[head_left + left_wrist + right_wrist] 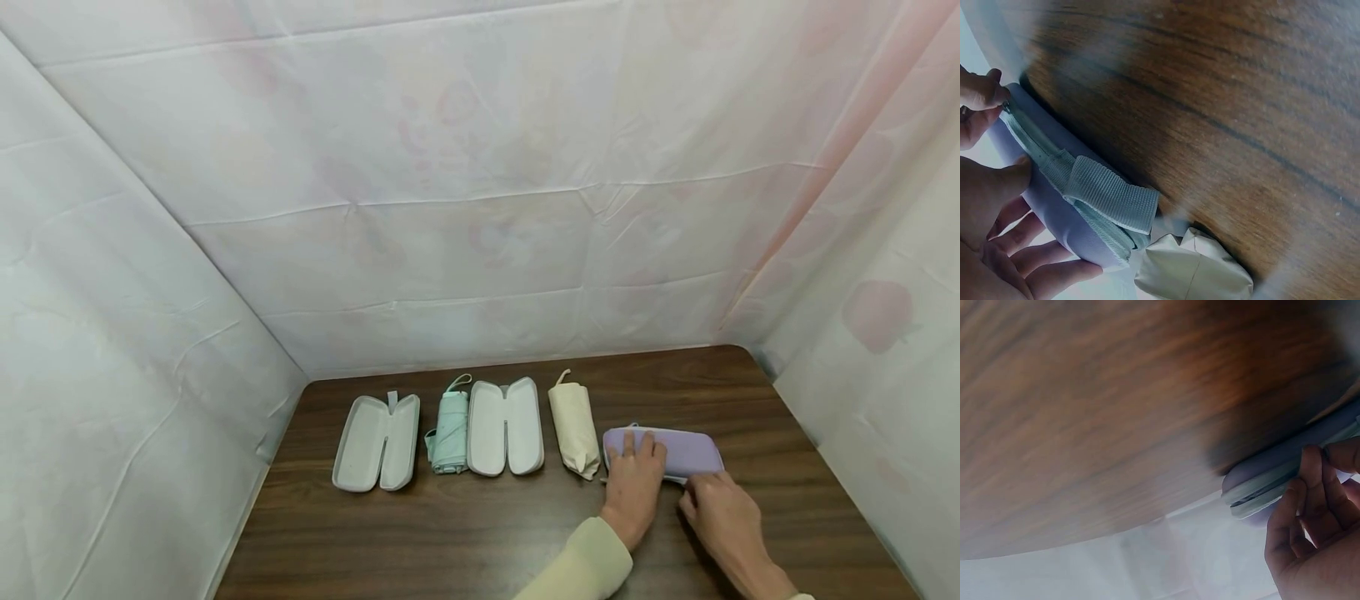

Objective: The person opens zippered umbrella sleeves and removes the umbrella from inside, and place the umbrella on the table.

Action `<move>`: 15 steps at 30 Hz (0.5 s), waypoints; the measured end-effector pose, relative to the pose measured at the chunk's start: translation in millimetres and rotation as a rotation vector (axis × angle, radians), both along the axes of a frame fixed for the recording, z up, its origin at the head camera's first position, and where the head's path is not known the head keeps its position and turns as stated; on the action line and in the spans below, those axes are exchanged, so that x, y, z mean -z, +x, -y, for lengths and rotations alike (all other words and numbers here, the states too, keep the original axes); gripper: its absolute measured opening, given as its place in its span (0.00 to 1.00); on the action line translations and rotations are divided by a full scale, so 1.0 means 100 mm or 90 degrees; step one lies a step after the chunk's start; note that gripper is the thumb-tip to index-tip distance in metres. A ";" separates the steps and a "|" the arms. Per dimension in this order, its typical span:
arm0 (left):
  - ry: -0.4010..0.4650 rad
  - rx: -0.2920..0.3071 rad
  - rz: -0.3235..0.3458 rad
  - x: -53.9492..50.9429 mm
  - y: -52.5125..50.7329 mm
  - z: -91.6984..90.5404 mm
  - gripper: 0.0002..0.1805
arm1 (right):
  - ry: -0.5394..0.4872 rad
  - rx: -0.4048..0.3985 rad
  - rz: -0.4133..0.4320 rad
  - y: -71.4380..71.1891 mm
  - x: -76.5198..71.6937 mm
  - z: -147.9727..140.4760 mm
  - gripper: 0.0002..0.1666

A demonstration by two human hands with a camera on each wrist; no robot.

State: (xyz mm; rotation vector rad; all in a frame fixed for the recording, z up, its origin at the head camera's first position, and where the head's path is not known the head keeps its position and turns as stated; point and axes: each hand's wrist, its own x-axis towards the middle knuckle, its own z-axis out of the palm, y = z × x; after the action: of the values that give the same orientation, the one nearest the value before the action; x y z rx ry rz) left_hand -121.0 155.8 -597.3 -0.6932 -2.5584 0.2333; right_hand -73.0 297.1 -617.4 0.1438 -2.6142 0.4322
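Observation:
A purple zip case [686, 452] lies on the table at the right, with a pale zip and a grey fabric tab [1113, 194] along its near side. My left hand [634, 482] holds its left part, fingers spread over the top and thumb against the near side. At the near right corner, my right hand [723, 512] pinches the zip's pull [1005, 107]. A dark gap shows between the zip edges [1260, 492] at the case's right end. Just left of the case lies a cream wrapped pouch-like bundle [574, 427] with a loop.
Two opened pale cases [360, 442] [487, 429] lie farther left, their halves spread. Between them is a mint folding umbrella [451, 433] with a wrist loop. The brown wooden table [420, 542] is bounded by pale printed curtains [450, 250] at the back and sides.

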 end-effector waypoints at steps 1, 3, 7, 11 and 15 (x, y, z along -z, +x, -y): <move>0.003 0.000 -0.003 0.01 0.00 0.00 0.12 | 0.000 -0.001 0.000 0.00 0.00 0.01 0.16; 0.009 0.000 -0.010 0.02 0.00 0.00 0.10 | 0.001 -0.003 0.001 -0.01 -0.01 0.02 0.16; 0.019 0.002 -0.018 0.03 0.00 0.00 0.09 | 0.000 -0.001 0.012 -0.02 -0.02 0.06 0.18; 0.019 0.003 -0.022 0.03 0.01 0.00 0.08 | -0.001 0.001 0.022 -0.03 -0.02 0.10 0.20; 0.012 0.012 -0.020 0.01 0.01 0.02 0.08 | -0.002 -0.003 0.030 -0.03 -0.04 0.14 0.21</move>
State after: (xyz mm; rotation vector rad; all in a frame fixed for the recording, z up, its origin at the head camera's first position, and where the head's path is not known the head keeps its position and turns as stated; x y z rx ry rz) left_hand -120.5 153.9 -597.9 -0.7010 -2.5191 0.2113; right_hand -76.0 283.1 -613.1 0.1410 -2.6603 0.4467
